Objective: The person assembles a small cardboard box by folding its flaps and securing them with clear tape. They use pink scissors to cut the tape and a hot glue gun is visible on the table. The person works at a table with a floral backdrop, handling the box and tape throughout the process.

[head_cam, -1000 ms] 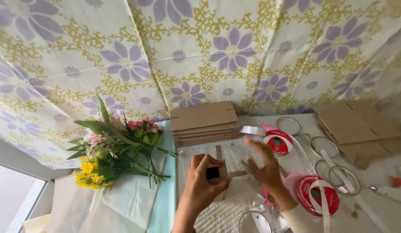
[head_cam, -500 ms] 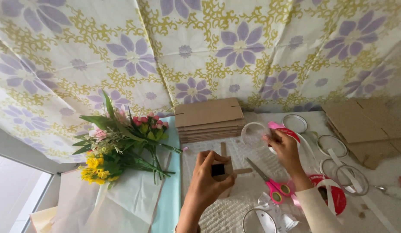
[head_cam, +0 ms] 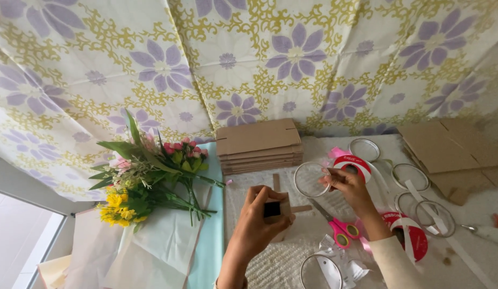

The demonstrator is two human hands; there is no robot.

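On the white-covered table (head_cam: 474, 267), beside the bouquet of pink and yellow flowers (head_cam: 147, 176) and the stack of flat brown cardboard sheets (head_cam: 258, 145), the left hand (head_cam: 262, 219) was clamped on a small brown cardboard box (head_cam: 278, 210), while the right hand (head_cam: 348, 184) pinched a clear round plastic lid (head_cam: 311, 179) above pink-handled scissors (head_cam: 337, 227).

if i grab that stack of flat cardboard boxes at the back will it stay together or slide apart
The stack of flat cardboard boxes looks stiff, so it probably won't droop. The loose layers sit slightly uneven, so they may slide apart unless pinched from both sides. Likely light for its size.
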